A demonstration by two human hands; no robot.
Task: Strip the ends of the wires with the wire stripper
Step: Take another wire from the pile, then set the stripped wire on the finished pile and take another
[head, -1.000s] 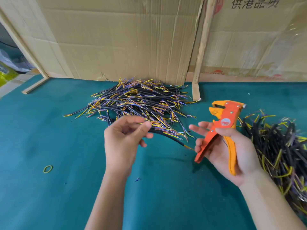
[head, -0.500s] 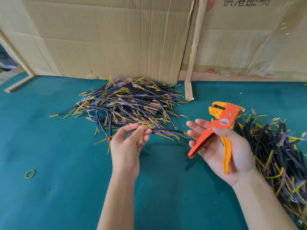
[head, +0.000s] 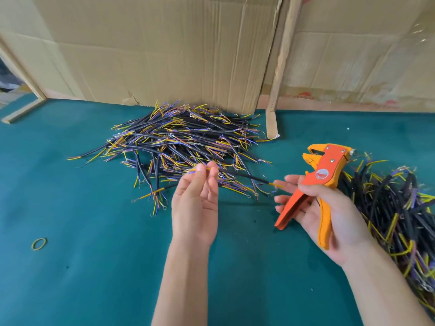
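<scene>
My left hand [head: 195,203] pinches one black-sheathed wire [head: 244,176] by its yellow end, lifted just in front of the big pile of wires [head: 179,147] on the green table [head: 94,267]. The wire's other end, with thin yellow cores, points right and reaches the fingertips of my right hand [head: 329,215]. That hand holds an orange wire stripper [head: 322,175] across its palm, thumb over the body, jaws pointing up and left, handles spread apart.
A second heap of black and yellow wires [head: 395,208] lies at the right edge. Cardboard sheets [head: 164,48] and a wooden strip [head: 280,67] stand along the back. A yellow rubber band [head: 39,243] lies at the left.
My left hand has lifted one wire out of the pile and turned palm up, bringing the wire's free end to my right hand's fingers. The stripper stays in my right hand.
</scene>
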